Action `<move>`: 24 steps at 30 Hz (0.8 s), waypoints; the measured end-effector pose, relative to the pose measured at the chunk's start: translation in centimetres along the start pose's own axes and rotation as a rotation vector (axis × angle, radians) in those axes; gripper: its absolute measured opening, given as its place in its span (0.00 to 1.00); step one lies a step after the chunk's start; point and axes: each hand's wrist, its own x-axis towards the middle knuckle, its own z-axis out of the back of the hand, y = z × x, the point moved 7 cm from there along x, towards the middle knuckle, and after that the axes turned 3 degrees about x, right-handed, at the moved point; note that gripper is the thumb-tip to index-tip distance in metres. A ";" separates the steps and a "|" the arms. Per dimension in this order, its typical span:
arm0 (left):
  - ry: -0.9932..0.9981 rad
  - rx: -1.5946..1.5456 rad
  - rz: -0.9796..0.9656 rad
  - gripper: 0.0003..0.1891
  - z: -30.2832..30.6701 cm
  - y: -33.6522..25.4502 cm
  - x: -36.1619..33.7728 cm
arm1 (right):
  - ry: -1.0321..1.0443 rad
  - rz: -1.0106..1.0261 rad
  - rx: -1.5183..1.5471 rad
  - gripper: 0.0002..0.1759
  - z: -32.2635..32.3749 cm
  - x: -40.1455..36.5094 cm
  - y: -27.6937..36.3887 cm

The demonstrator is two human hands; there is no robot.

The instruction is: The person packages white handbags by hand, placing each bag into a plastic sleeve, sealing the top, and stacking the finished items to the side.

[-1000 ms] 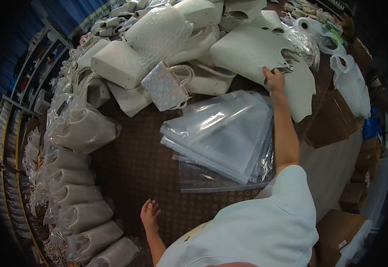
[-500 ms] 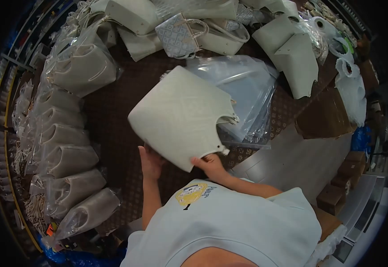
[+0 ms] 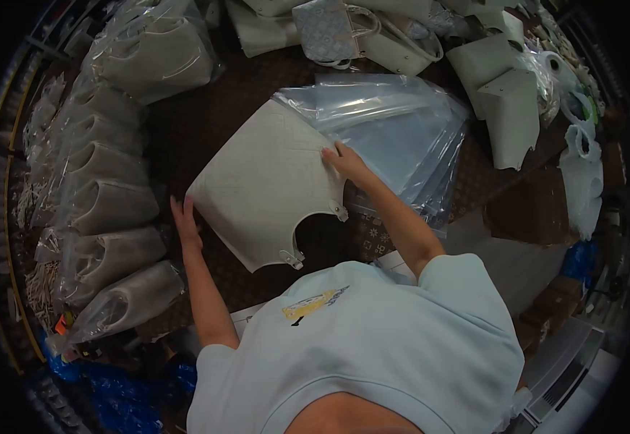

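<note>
Head view: my left hand (image 3: 187, 226), fingers spread open, is at the left corner of the flat, cream leather-look bag (image 3: 257, 181), whose curved cutout faces me, rightward; my right hand (image 3: 346, 163), closure unclear, touches its far edge, nearer the clear plastic sleeves (image 3: 409, 137).

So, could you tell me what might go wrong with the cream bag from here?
The left hand is open at one edge of the cream bag, so that side could slip. The bag overlaps the plastic bags, which lie loosely fanned and might slide if it moves. Its fittings could perhaps snag the thin plastic.
</note>
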 end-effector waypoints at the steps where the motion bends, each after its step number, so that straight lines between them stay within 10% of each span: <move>1: -0.015 0.001 0.001 0.43 0.0 0.3 1.9 | 0.084 -0.026 0.014 0.36 -1.0 -0.7 0.0; 6: 0.071 0.169 -0.118 0.24 -2.0 -0.8 4.9 | 0.477 -0.189 0.169 0.35 -0.7 -3.0 -3.0; 8: 0.077 0.185 -0.147 0.22 -3.4 -0.6 5.2 | -0.348 0.359 -0.399 0.28 4.3 -3.3 -1.1; 12: 0.068 0.204 -0.172 0.20 -4.0 -0.6 4.1 | -0.422 0.502 -0.521 0.18 3.7 -3.0 -1.6; 17: 0.067 0.146 -0.156 0.19 -3.0 0.2 1.5 | 0.124 -0.146 0.116 0.13 4.3 1.6 -8.6; 24: 0.001 0.303 -0.293 0.20 -3.4 -0.7 0.6 | 0.050 0.010 0.044 0.12 9.4 4.1 -2.6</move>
